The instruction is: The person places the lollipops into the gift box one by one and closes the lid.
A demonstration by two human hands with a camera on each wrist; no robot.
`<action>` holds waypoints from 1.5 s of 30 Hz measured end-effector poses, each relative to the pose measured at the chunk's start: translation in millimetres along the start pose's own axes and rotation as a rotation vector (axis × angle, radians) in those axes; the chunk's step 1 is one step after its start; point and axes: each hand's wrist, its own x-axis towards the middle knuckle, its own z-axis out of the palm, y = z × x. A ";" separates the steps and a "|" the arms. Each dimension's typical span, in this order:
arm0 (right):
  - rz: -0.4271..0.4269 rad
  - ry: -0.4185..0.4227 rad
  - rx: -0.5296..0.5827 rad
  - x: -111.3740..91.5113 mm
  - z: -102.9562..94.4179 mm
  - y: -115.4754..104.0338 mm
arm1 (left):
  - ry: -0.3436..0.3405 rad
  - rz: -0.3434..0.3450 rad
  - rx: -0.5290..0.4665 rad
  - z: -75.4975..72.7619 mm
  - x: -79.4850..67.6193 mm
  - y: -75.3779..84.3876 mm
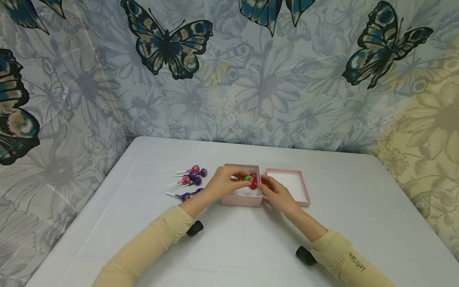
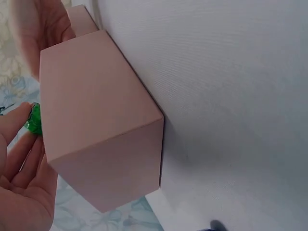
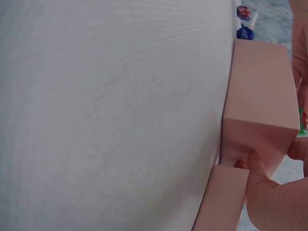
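One green candy (image 1: 248,178) at box (image 1: 242,200) mouth, left hand (image 1: 225,181) pinched it; right hand (image 1: 277,193) gripped box side. Candy probably light, hard, slick-wrapped, best pinched round middle.

A white table before a pale grey-blue flowered wall covering with large butterflies.
The smooth white table (image 1: 251,251), with rounded far corners, stands close to the pale grey-blue wall covering (image 1: 229,107), which is printed with grey outlined flowers; whether it is cloth or paper, I cannot tell. It goes along the back and both sides. Large dark butterflies with blue and cream patches are on it: one whole at the centre-left (image 1: 166,47), another at the right (image 1: 387,46), and others cut by the picture's edges. At right, the covering becomes warm yellow (image 1: 437,123). The light is soft, with faint shiny streaks at upper left.
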 end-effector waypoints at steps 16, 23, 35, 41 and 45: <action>-0.025 -0.001 0.003 -2.4 1.2 -1.0 | -0.172 -0.012 0.291 20.2 14.4 -6.4; -0.031 0.004 0.000 -0.6 1.5 0.9 | -0.221 -0.062 0.331 23.7 21.8 -7.2; -0.032 0.009 -0.012 0.3 0.9 0.8 | -0.253 -0.141 0.366 28.9 30.7 -5.4; -0.018 0.007 -0.011 -0.8 0.3 -0.1 | -0.244 -0.141 0.374 31.4 33.3 -6.8; -0.026 0.006 -0.002 -1.2 -0.3 -1.0 | -0.234 -0.137 0.371 32.7 34.7 -7.3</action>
